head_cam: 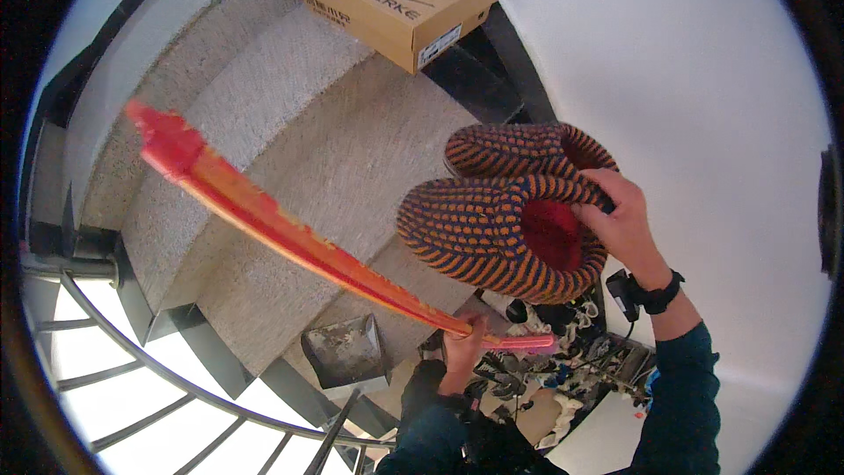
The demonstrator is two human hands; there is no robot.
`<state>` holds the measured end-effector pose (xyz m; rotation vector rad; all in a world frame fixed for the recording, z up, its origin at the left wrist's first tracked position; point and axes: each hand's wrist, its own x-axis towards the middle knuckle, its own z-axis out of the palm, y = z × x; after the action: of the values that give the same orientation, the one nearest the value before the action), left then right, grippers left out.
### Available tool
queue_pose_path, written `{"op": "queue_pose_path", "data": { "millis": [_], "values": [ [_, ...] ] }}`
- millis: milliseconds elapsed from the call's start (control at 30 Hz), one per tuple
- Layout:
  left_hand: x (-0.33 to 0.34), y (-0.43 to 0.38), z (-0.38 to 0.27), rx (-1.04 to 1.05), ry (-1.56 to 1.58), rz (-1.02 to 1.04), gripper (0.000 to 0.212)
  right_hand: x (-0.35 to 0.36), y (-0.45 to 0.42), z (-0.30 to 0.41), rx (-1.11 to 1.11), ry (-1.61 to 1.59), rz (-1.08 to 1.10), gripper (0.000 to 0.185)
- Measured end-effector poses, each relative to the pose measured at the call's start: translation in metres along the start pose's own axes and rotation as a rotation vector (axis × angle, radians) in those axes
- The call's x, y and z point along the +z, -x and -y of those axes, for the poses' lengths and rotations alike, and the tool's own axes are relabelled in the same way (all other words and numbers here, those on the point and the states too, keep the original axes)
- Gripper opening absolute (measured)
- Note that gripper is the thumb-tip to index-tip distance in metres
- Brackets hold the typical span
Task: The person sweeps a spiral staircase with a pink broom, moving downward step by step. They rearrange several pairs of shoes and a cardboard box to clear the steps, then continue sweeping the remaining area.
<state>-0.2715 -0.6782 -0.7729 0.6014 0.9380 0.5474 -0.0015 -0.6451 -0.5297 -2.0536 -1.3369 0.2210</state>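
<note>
My right hand pinches the rims of a pair of striped knitted slippers, orange and dark blue. The nearer slipper shows a red lining; the other slipper lies partly behind it. Lower down, my left hand is closed around a long red and orange stick-like item, which reaches up to the left across the stairs. Its far end is broader and blurred, so its exact kind cannot be told. A pink end sticks out to the right of that hand.
Carpeted stairs curve past a metal railing at lower left. An ERKE shoebox sits on an upper step by the white wall. A dusty dustpan-like tray rests lower down. Many shoes crowd the area below.
</note>
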Motion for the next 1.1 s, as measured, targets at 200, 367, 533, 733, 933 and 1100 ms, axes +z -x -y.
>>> {"op": "queue_pose_path", "data": {
  "millis": [200,367,533,733,933,1100],
  "values": [
    [0.0,-0.008,-0.008,-0.028,-0.125,0.041,0.01,-0.044,-0.081,0.056,-0.064,-0.104,-0.251,0.037],
    [0.001,-0.016,-0.021,-0.044,-0.077,-0.055,0.011,-0.044,-0.211,0.076,-0.302,0.026,-0.393,0.038],
    [-0.007,-0.028,-0.025,-0.019,-0.026,-0.013,0.011,0.005,-0.318,0.07,-0.281,0.354,-0.721,0.043],
    [-0.008,-0.03,-0.03,0.02,0.022,-0.065,0.011,0.073,-0.289,0.037,-0.342,0.226,-0.448,0.038],
    [-0.008,-0.025,-0.03,-0.034,-0.062,-0.074,0.012,0.095,-0.255,0.028,-0.198,0.151,-0.351,0.035],
    [-0.009,-0.02,-0.019,0.001,-0.044,-0.04,0.009,0.125,-0.158,0.006,-0.311,-0.107,-0.099,0.025]
  ]
}}
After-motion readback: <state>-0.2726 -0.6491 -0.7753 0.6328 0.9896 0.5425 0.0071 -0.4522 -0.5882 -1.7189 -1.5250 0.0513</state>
